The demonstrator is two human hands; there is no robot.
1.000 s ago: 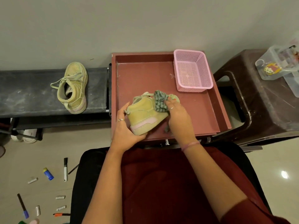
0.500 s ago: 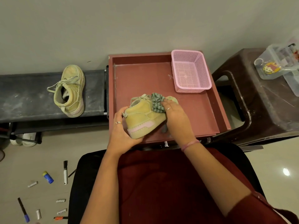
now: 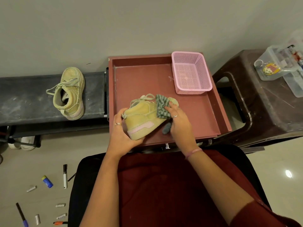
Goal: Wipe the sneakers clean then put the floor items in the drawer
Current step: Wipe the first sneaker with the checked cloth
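Wiping stage in progress. Left hand [image 3: 122, 136] grips the heel of one sneaker [image 3: 144, 118], held over the open drawer [image 3: 211, 102]. Right hand [image 3: 178, 122] presses a striped cloth [image 3: 161, 107] against its upper, fingers curled round the cloth. Second sneaker [image 3: 70, 94] lies on the tabletop [image 3: 24, 99], judged dusty and unwiped. Markers [image 3: 65, 176] and small items are on the floor [image 3: 24, 161], none in the drawer.

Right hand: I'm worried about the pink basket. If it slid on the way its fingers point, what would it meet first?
Probably the sneaker's toe under the cloth the right hand presses. Beyond lies bare drawer floor; the basket looks off to the right, though depth is unclear.
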